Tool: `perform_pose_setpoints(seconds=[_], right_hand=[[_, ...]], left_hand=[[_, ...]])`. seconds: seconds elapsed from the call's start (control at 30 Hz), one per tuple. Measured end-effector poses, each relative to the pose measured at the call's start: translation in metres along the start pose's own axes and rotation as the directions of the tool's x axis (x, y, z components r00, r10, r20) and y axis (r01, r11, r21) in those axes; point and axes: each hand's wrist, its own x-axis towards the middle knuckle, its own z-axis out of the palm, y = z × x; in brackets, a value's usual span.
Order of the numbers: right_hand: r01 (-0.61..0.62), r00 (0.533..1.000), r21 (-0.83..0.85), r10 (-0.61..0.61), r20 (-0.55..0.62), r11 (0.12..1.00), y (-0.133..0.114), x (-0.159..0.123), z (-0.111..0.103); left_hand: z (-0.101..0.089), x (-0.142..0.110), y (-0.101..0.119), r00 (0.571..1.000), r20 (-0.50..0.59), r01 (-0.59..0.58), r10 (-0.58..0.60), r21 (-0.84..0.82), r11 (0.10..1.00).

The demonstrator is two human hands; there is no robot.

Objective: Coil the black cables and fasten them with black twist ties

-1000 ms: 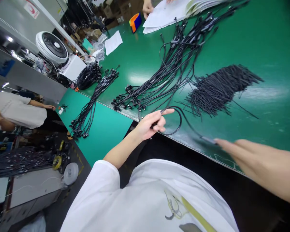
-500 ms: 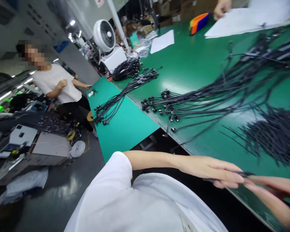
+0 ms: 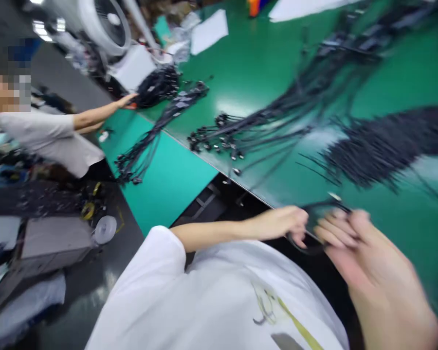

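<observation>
A black cable bends into a loop between my two hands, over the table's near edge. My left hand is closed round the left side of the loop. On the right side, the curled fingers of my right hand grip the same cable, somewhat blurred by motion. A small pale piece, perhaps a connector, shows just above my right fingers. Beyond my hands lies a dense bundle of short black strips; I cannot make out whether they are ties or cut cables.
Long black cables with connector ends spread across the green table. Another cable bunch crosses onto a lighter green board. A co-worker reaches toward a coiled cable bundle beside a white fan.
My hands have moved apart from each other, and the cable now forms an open loop between them. The view has shifted. The co-worker has leaned in and stretched an arm to the coiled bundle.
</observation>
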Motion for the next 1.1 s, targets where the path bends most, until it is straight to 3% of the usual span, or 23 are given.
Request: perform_pose_setpoints(seconds=[0.07, 0.1, 0.13, 0.2, 0.23, 0.37, 0.47, 0.57, 0.63, 0.7, 0.77, 0.83, 0.9, 1.1], right_hand=[[-0.174, 0.977, 0.248, 0.199, -0.081, 0.953, -0.008, -0.021, -0.024], [-0.241, 0.939, 0.496, 0.33, -0.1, 0.835, -0.015, -0.028, -0.032], [-0.268, 0.899, 0.701, 0.434, -0.066, 0.661, -0.023, -0.031, -0.037], [-0.256, 0.841, 0.874, 0.541, -0.01, 0.414, -0.036, -0.033, -0.038], [-0.251, 0.832, 0.883, 0.555, -0.012, 0.396, -0.041, -0.033, -0.035], [-0.159, 0.809, 0.829, 0.552, -0.202, 0.536, -0.043, -0.032, -0.019], [-0.08, 0.716, 0.897, 0.651, -0.251, 0.435, -0.034, -0.027, -0.02], [-0.061, 0.713, 0.943, 0.675, -0.188, 0.328, -0.028, -0.02, -0.03], [-0.058, 0.743, 0.946, 0.646, -0.173, 0.32, -0.027, -0.017, -0.038], [-0.067, 0.776, 0.946, 0.612, -0.151, 0.318, -0.028, -0.017, -0.045], [-0.095, 0.817, 0.953, 0.569, -0.09, 0.287, -0.029, -0.017, -0.05], [-0.129, 0.845, 0.963, 0.534, -0.018, 0.237, -0.029, -0.018, -0.055], [-0.146, 0.859, 0.969, 0.511, 0.024, 0.2, -0.029, -0.018, -0.06], [-0.125, 0.872, 0.965, 0.49, -0.005, 0.232, -0.022, -0.017, -0.063]], left_hand=[[0.0, -0.013, 0.008, 0.998, 0.01, -0.069, 0.069, 0.195, 0.978], [-0.002, -0.017, 0.013, 0.994, 0.032, -0.106, 0.101, 0.323, 0.94], [-0.003, -0.018, 0.018, 0.991, 0.058, -0.134, 0.12, 0.44, 0.888], [-0.004, -0.017, 0.023, 0.992, 0.089, -0.125, 0.089, 0.61, 0.782], [-0.003, -0.016, 0.023, 0.993, 0.087, -0.113, 0.074, 0.671, 0.732], [0.005, -0.008, 0.01, 0.989, 0.069, -0.134, 0.13, 0.789, 0.6], [0.009, -0.003, -0.001, 0.977, 0.09, -0.186, 0.195, 0.808, 0.559], [0.011, -0.001, -0.006, 0.966, 0.113, -0.224, 0.231, 0.81, 0.542], [0.01, 0.001, -0.004, 0.964, 0.14, -0.25, 0.228, 0.777, 0.577], [0.008, 0.002, 0.0, 0.969, 0.203, -0.244, 0.142, 0.669, 0.702], [0.005, 0.004, 0.006, 0.946, 0.324, -0.15, -0.011, 0.468, 0.871], [0.003, 0.005, 0.01, 0.89, 0.438, 0.012, -0.128, 0.257, 0.966], [0.005, 0.005, 0.012, 0.868, 0.464, 0.142, -0.18, 0.116, 0.983], [0.019, 0.0, 0.011, 0.895, 0.379, 0.295, -0.236, -0.106, 0.95]])
